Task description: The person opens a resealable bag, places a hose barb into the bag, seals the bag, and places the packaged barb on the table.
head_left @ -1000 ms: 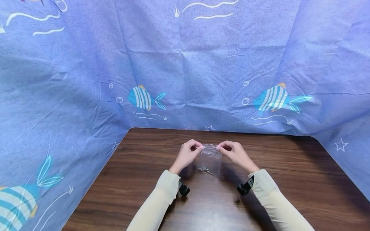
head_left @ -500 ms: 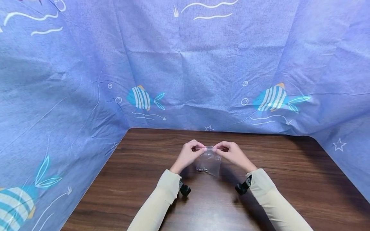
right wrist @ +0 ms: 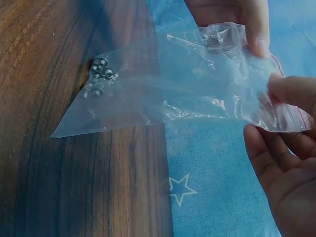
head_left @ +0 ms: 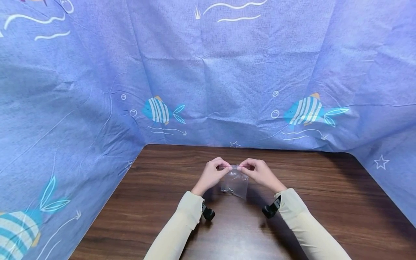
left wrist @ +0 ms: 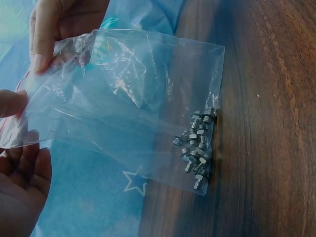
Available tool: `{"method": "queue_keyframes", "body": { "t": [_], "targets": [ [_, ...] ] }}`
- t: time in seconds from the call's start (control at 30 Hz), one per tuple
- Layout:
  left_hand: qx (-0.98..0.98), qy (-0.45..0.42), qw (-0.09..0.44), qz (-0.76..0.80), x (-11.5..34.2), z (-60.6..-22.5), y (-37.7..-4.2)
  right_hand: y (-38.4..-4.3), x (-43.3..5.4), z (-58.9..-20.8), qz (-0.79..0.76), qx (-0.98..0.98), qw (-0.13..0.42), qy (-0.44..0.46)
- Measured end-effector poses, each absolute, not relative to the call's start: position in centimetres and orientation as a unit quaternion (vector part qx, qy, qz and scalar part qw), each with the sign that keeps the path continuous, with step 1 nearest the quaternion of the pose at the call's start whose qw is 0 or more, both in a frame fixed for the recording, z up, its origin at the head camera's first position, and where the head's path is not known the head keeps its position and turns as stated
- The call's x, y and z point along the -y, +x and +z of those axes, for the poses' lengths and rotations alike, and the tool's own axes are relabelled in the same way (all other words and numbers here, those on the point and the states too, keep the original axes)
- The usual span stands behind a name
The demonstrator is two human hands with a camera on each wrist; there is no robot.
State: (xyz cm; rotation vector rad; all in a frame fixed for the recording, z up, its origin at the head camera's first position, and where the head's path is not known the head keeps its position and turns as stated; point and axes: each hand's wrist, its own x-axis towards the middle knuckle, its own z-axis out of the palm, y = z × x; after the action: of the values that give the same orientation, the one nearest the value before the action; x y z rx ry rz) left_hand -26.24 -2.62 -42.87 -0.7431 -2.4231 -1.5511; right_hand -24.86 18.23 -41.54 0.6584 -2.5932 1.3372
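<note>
A clear zip-lock bag (head_left: 235,184) hangs upright between the two hands over the wooden table. My left hand (head_left: 211,175) pinches its top edge between thumb and fingers. My right hand (head_left: 262,176) pinches the same edge a short way along, the thumbs close together. A red line (right wrist: 276,64) runs along the bag's zip. Several small silvery metal fittings (left wrist: 197,143), some with ribbed ends, lie gathered in one bottom corner. The bag's plastic (right wrist: 163,94) is creased near the top, and fingers hide parts of the zip.
The dark wood-grain table (head_left: 156,202) reaches back to a blue cloth (head_left: 234,79) printed with striped fish, hung behind and at both sides. A black wrist camera (head_left: 208,213) sits on the left sleeve, another camera (head_left: 271,209) on the right.
Both hands have drawn closer together along the bag's top edge since a second ago. In the last half second they have barely moved.
</note>
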Motion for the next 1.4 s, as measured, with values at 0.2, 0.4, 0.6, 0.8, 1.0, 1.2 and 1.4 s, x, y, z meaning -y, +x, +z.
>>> {"method": "queue_keyframes", "body": {
  "t": [0.2, 0.4, 0.6, 0.8, 1.0, 1.2, 1.4],
  "targets": [
    [0.808, -0.251, 0.086, -0.526, 2.7, -42.8, -26.2, -24.7, -18.2, -41.4, 0.453, 0.864, 0.069, 0.210],
    [0.802, -0.249, 0.085, -0.537, 2.7, -42.9, -26.1, -24.6, -18.0, -41.2, 0.466, 0.860, 0.063, 0.201],
    [0.799, -0.255, 0.083, -0.539, 2.6, -42.9, -26.1, -24.7, -17.7, -41.2, 0.459, 0.865, 0.075, 0.189],
    [0.796, -0.256, 0.085, -0.542, 2.5, -42.9, -26.1, -24.8, -17.5, -41.3, 0.447, 0.868, 0.097, 0.193],
    [0.791, -0.261, 0.087, -0.547, 2.4, -42.7, -26.0, -25.0, -17.4, -41.3, 0.442, 0.871, 0.099, 0.192],
    [0.787, -0.270, 0.090, -0.547, 2.5, -42.6, -26.1, -25.0, -17.5, -40.8, 0.426, 0.877, 0.098, 0.200],
    [0.805, -0.280, 0.081, -0.517, 2.7, -42.3, -26.3, -25.1, -18.1, -40.4, 0.394, 0.892, 0.105, 0.194]
  ]
}}
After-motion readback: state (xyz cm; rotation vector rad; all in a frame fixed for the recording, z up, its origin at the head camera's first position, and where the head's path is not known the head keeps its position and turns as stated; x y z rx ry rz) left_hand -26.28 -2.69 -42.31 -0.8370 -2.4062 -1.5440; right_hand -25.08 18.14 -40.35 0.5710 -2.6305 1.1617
